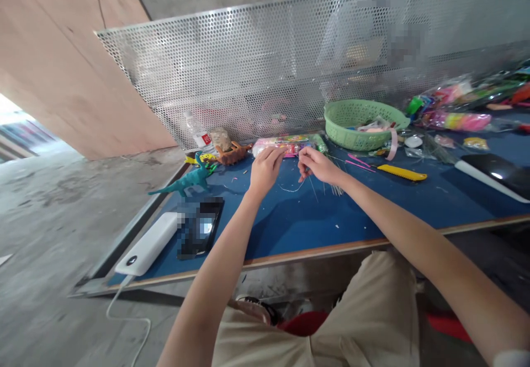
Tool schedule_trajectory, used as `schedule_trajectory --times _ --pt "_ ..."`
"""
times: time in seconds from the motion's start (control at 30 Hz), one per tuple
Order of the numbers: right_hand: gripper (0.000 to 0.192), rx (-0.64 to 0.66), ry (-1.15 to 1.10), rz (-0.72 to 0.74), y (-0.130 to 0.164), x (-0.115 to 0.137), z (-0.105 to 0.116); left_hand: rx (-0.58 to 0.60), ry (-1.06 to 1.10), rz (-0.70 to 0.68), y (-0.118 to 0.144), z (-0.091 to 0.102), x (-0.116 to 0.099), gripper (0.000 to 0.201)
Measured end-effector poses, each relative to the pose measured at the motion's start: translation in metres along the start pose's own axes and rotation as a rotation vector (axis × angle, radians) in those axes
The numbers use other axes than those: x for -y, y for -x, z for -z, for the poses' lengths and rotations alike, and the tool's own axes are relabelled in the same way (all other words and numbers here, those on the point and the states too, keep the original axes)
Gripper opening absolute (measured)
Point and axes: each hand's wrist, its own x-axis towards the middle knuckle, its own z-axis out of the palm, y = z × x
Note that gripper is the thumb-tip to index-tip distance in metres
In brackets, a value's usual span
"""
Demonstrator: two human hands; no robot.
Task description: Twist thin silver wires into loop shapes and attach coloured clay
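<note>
Fingers (303, 170) by thin, curved, pale strand (295, 191)

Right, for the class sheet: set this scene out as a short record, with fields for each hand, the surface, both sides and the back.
Left hand: over the tabletop; grip unclear
Right hand: curled, by a thin strand; grip unclear
Surface: blue tabletop
Left side: teal toy dinosaur, white power bank
Right side: green basket, yellow cutter
Back: perforated metal panel

Blue-topped table (306, 232) beneath a perforated metal screen (232, 69), grey concrete floor (62, 218)
</note>
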Motion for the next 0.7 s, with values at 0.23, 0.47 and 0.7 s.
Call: schedule_trajectory --times 0.23,0.47,0.7 --pt "0.034 -0.009 0.090 0.038 0.001 -0.003 -0.005 0.049 -0.028 0.086 0.003 -0.008 -0.003 0.024" --pt "0.036 -0.291 0.276 0.174 0.001 0.008 -0.016 0.101 0.061 0.068 -0.001 -0.010 -0.013 0.016" --pt "0.039 -0.318 0.493 0.230 0.004 0.014 -0.009 0.195 -0.039 0.023 -0.002 -0.012 -0.023 0.018"
